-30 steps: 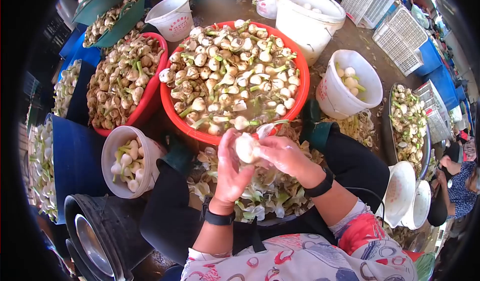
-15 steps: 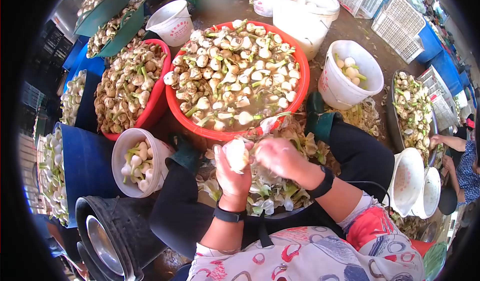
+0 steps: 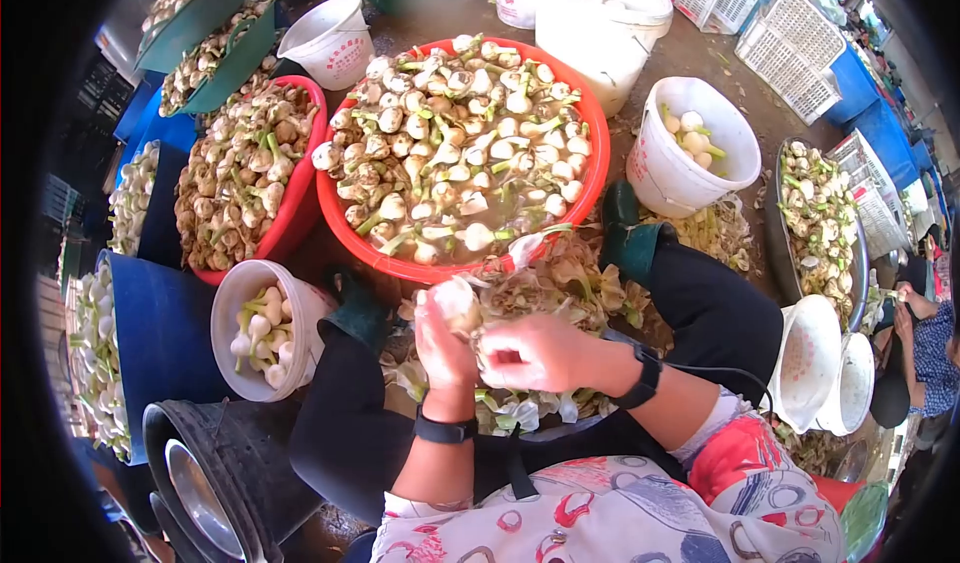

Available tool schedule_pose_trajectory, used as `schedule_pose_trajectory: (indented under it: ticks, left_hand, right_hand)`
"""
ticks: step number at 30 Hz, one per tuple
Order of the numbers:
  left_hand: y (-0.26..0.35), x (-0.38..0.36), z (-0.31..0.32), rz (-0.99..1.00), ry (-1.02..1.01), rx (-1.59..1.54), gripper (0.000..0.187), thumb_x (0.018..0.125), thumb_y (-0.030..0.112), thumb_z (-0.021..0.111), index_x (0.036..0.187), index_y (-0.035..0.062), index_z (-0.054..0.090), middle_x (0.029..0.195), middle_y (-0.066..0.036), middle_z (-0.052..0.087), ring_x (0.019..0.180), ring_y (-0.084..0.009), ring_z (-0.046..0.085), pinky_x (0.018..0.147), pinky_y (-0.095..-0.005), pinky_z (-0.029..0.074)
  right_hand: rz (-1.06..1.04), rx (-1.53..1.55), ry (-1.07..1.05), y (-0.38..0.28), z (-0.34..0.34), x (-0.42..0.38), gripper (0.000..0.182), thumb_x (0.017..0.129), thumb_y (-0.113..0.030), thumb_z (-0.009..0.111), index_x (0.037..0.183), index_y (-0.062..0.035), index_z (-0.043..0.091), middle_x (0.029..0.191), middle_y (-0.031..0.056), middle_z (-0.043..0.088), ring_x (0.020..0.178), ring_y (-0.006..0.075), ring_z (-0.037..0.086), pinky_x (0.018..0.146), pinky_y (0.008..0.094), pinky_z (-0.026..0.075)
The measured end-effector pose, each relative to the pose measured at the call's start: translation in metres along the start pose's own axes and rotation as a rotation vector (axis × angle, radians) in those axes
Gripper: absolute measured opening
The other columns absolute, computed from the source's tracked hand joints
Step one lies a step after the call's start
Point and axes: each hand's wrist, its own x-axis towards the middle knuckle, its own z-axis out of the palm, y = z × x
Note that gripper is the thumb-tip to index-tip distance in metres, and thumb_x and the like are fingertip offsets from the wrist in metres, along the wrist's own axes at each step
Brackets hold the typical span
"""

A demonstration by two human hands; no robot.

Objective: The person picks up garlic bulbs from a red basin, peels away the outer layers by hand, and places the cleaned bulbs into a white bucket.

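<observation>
My left hand is closed around a white garlic bulb, held up over my lap. Just right of the bulb, my right hand has its fingers curled in a pinch close to the bulb's lower side. What sits between those fingertips is too small to make out. Below both hands lies a heap of peeled garlic skins. In front of me stands a red basin of garlic bulbs in murky water, some still brownish, with short green stems.
White buckets with peeled bulbs stand at my left knee and beyond my right foot. A red tub and a blue barrel hold more garlic. Black buckets lie at lower left. Another person sits at far right.
My left hand has moved slightly left, and the bulb in it has turned and shifted. The right hand has moved down and left, closer to the bulb. The view has shifted a little.
</observation>
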Motion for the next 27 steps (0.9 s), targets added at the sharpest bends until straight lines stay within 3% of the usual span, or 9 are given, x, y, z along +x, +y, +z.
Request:
schedule_pose_trajectory:
  ticks: [2,3,6,9,12,13,16,17,27]
  left_hand:
    - [-0.004,0.006,-0.010,0.275,-0.072,0.335,0.037,0.092,0.029,0.029,0.096,-0.0011,0.050,0.090,-0.010,0.053,0.082,-0.0162,0.051,0.074,-0.0286,0.041]
    - [-0.013,0.007,-0.015,0.270,-0.099,0.327,0.037,0.091,0.029,0.030,0.098,-0.0014,0.049,0.092,-0.011,0.057,0.083,-0.0204,0.056,0.074,-0.0284,0.044]
    - [0.012,-0.009,0.004,0.272,-0.226,0.346,0.040,0.090,0.034,0.035,0.097,-0.0020,0.050,0.091,-0.009,0.053,0.083,-0.0149,0.050,0.074,-0.0276,0.041]
    - [0.009,-0.011,0.011,0.246,-0.218,0.309,0.040,0.091,0.035,0.033,0.094,-0.0010,0.052,0.087,-0.007,0.053,0.081,-0.0140,0.050,0.075,-0.0263,0.040]
    - [0.010,-0.004,0.002,0.170,-0.081,0.153,0.040,0.091,0.034,0.031,0.093,0.0010,0.052,0.086,-0.006,0.054,0.080,-0.0131,0.050,0.073,-0.0256,0.040]
    - [0.012,-0.002,0.000,0.172,-0.080,0.180,0.040,0.091,0.034,0.031,0.092,0.0010,0.053,0.086,-0.006,0.054,0.080,-0.0133,0.051,0.074,-0.0257,0.040]
    - [0.011,-0.003,0.002,0.218,-0.184,0.234,0.042,0.091,0.032,0.025,0.094,0.0004,0.051,0.086,-0.010,0.058,0.078,-0.0161,0.054,0.072,-0.0273,0.042]
    - [0.007,-0.003,0.004,0.207,-0.169,0.239,0.040,0.091,0.031,0.026,0.093,0.0003,0.052,0.084,-0.009,0.058,0.078,-0.0165,0.054,0.073,-0.0276,0.042]
    - [0.017,-0.008,0.002,0.126,-0.289,0.403,0.035,0.089,0.026,0.035,0.085,0.0007,0.058,0.076,-0.007,0.057,0.070,-0.0143,0.052,0.066,-0.0264,0.042]
  right_hand:
    - [0.336,-0.214,0.033,0.017,0.002,-0.002,0.018,0.075,-0.023,0.058,0.075,-0.0046,0.054,0.063,0.0104,0.055,0.057,0.0240,0.053,0.055,0.0307,0.043]
    - [0.357,-0.383,0.303,0.045,0.005,-0.002,0.026,0.078,-0.029,0.056,0.079,-0.0031,0.055,0.064,0.0082,0.056,0.059,0.0193,0.055,0.056,0.0287,0.045]
    - [0.527,0.747,0.367,0.025,-0.012,0.005,0.024,0.080,-0.025,0.054,0.081,-0.0007,0.054,0.066,0.0127,0.057,0.060,0.0202,0.056,0.055,0.0316,0.044]
    - [0.132,0.029,0.575,0.028,0.003,0.010,0.015,0.075,-0.013,0.059,0.079,-0.0003,0.053,0.063,0.0120,0.054,0.056,0.0251,0.052,0.054,0.0314,0.041]
    - [0.079,-0.037,0.180,0.011,-0.008,-0.001,0.016,0.078,-0.017,0.057,0.079,-0.0013,0.053,0.064,0.0091,0.052,0.058,0.0158,0.051,0.055,0.0280,0.041]
    - [0.234,-0.105,-0.046,0.010,-0.013,-0.003,0.023,0.079,-0.023,0.056,0.079,-0.0007,0.054,0.064,0.0122,0.054,0.060,0.0239,0.054,0.057,0.0326,0.042]
    - [0.447,-0.494,0.232,0.030,-0.005,0.000,0.028,0.080,-0.029,0.054,0.081,-0.0007,0.055,0.068,0.0144,0.056,0.063,0.0305,0.054,0.058,0.0362,0.042]
    - [0.362,-0.299,0.318,0.031,-0.005,-0.001,0.027,0.082,-0.027,0.052,0.083,-0.0004,0.055,0.068,0.0156,0.056,0.064,0.0320,0.054,0.058,0.0372,0.041]
    - [0.098,-0.240,0.068,0.028,-0.008,-0.001,0.020,0.080,-0.018,0.048,0.070,-0.0009,0.051,0.064,0.0187,0.053,0.062,0.0368,0.052,0.055,0.0438,0.041]
